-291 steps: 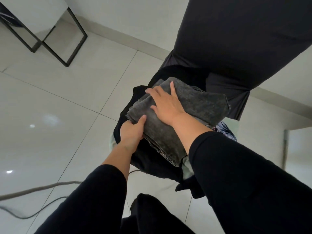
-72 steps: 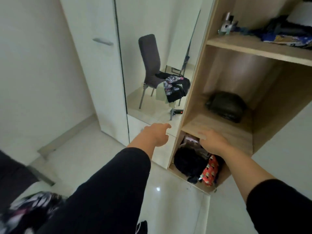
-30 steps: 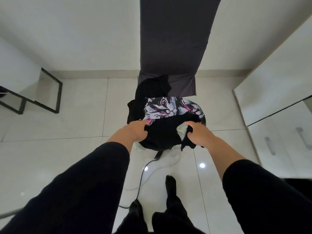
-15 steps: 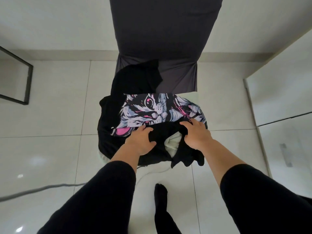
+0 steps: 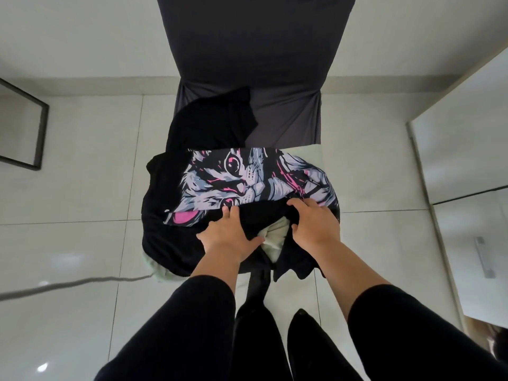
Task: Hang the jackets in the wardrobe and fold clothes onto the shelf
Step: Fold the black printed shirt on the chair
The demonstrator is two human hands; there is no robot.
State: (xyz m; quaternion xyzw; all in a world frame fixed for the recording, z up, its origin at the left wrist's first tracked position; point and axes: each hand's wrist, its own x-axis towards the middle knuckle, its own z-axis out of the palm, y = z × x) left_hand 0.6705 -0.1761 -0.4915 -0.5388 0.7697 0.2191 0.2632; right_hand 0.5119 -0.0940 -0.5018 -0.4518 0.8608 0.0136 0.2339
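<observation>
While both grips rested on the heap, my left hand (image 5: 229, 235) pinched black cloth and my right hand (image 5: 313, 222) curled its fingers into the same fold. Item: cat-print shirt (image 5: 247, 180), unfolded, on the chair (image 5: 286, 119). Item: pale garment (image 5: 275, 237) beneath. Folding judged unfinished; wardrobe and shelf not in view. Surround: glossy white floor tiles (image 5: 82, 188), cable (image 5: 68, 283).

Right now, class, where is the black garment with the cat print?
In the head view the cat-print garment lies mid-frame on the seat of the dark-covered chair, atop other clothes, with the left hand and right hand on its near edge.
</observation>
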